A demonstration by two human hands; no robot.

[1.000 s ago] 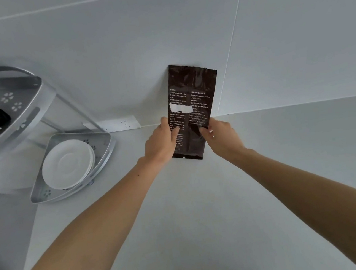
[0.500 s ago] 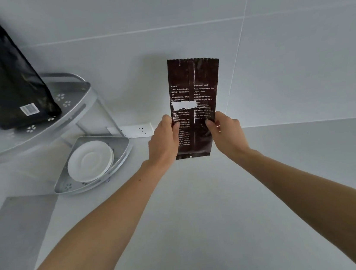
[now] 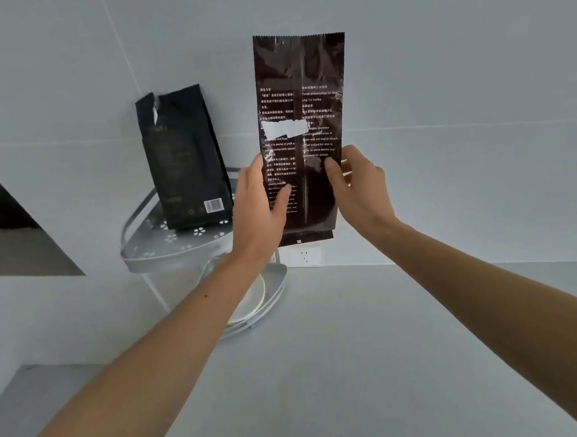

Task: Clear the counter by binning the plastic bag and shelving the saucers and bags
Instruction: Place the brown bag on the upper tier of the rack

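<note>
1. Two bags in view. One black bag (image 3: 185, 158) already stands on the top shelf (image 3: 173, 250) of the corner rack, leaning against the wall; shelved, by the look of it.
2. Saucers (image 3: 252, 302): stacked on the lower shelf (image 3: 276, 289), partly hidden by the left forearm; judged done.
3. Brown bag (image 3: 307, 135): held in the air in front of the wall, just right of the rack and above the table (image 3: 335, 359). Not yet shelved; this is the step in hand.
4. Orientation: long axis upright, serrated top edge up, printed face toward the camera, sealed bottom edge down.
5. Left hand (image 3: 260, 207): closed on the bag's lower left edge, thumb across the front.
6. Right hand (image 3: 360, 187): closed on the lower right edge, thumb in front, fingers (image 3: 346, 168) behind.
7. Plastic bag and bin: not in view; status cannot be told.
8. Table: nothing else seen on the visible part.
</note>
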